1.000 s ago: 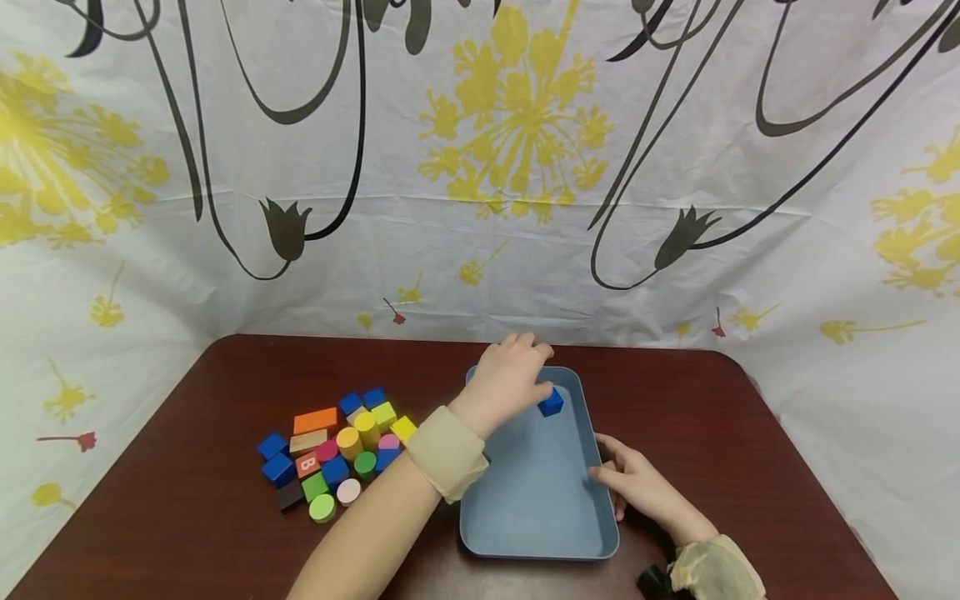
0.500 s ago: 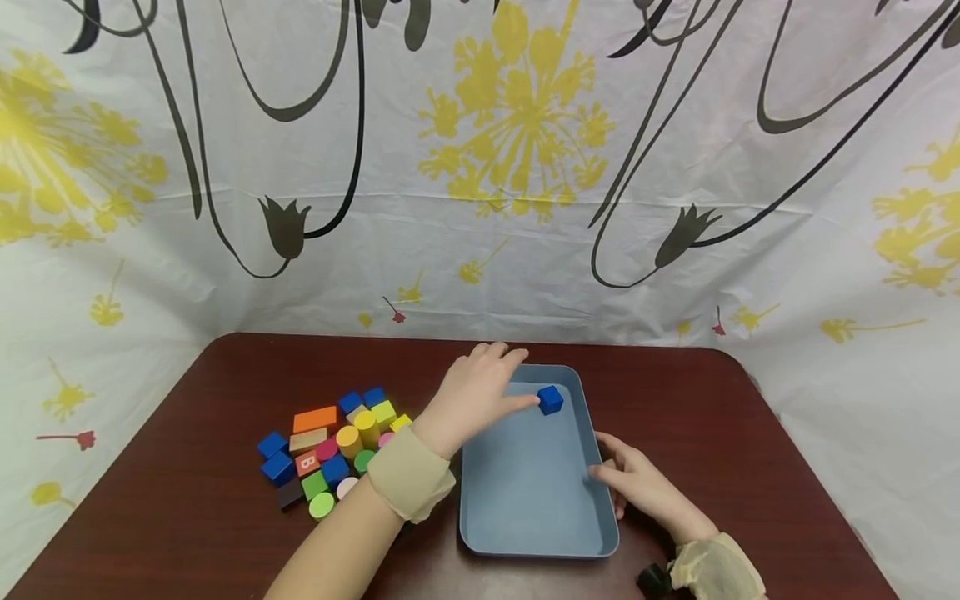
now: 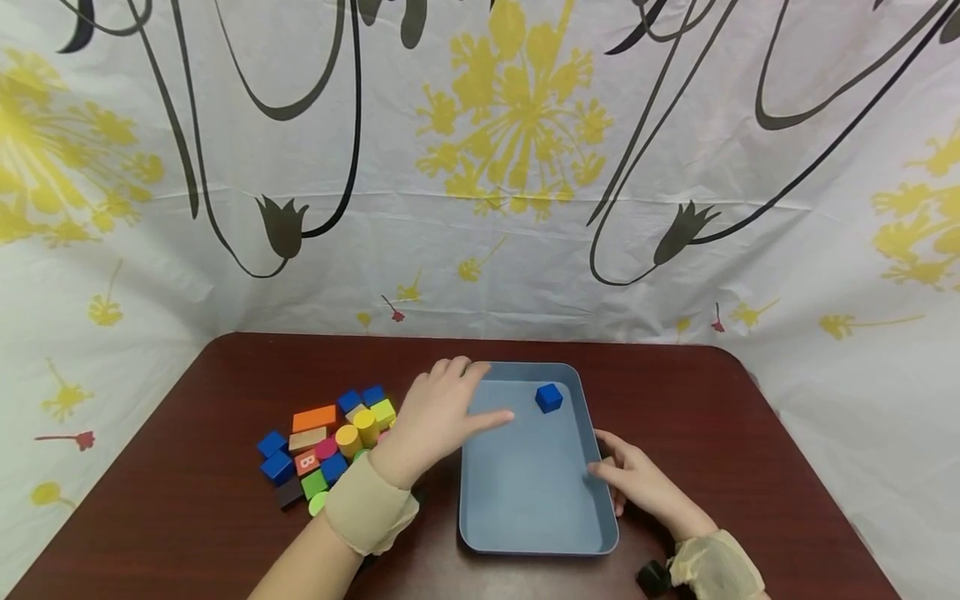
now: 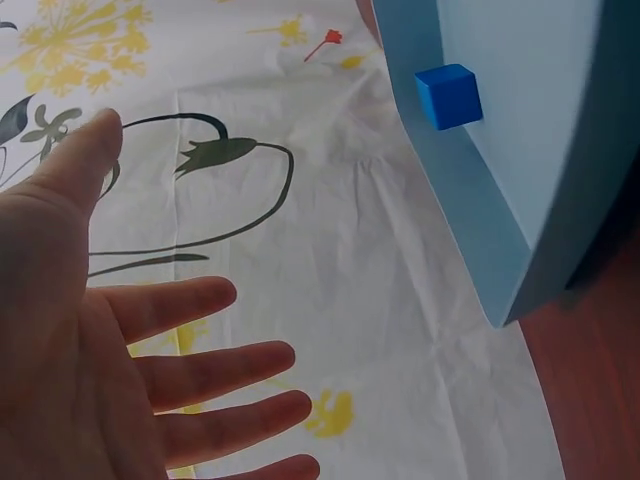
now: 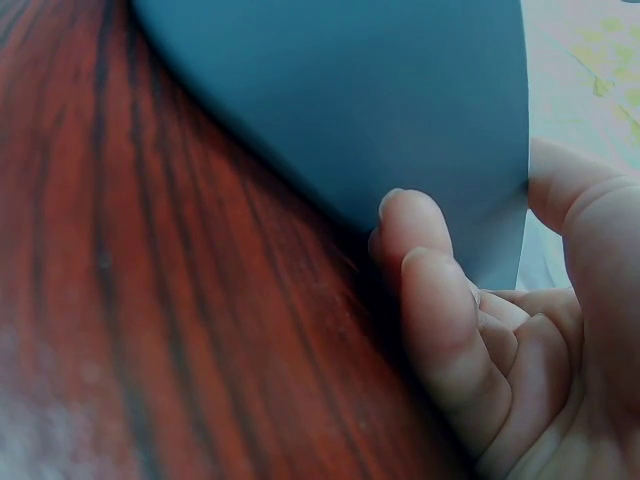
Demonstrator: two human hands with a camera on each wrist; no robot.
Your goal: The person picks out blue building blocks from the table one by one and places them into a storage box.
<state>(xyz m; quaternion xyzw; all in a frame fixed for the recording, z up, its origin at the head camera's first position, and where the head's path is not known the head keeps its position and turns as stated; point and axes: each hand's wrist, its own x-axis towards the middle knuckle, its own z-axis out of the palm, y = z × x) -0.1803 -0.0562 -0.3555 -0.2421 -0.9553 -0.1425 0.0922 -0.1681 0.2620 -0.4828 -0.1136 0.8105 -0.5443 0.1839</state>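
Observation:
A blue-grey tray (image 3: pixel 536 492) lies on the table, with one blue cube (image 3: pixel 549 398) in its far right part. My left hand (image 3: pixel 435 417) hovers by the tray's far left edge, fingers spread and holding nothing. The left wrist view shows its bare palm, apart from the tray and the blue cube (image 4: pixel 448 97). At the tray's right side, my right hand (image 3: pixel 636 477) grips the wall, thumb over the rim. In the right wrist view, curled fingers (image 5: pixel 440 310) rest against the outer side of the tray (image 5: pixel 350 110).
Left of the tray is a cluster of coloured blocks, among them an orange block (image 3: pixel 315 419), yellow cylinders and several blue cubes (image 3: pixel 278 468); my left hand and wrist hide some. A patterned cloth (image 3: pixel 517 275) hangs behind the dark wooden table (image 3: pixel 187 517).
My left hand has drawn back leftward from the blue cube, which stays in the tray. The right hand keeps its place on the tray's side.

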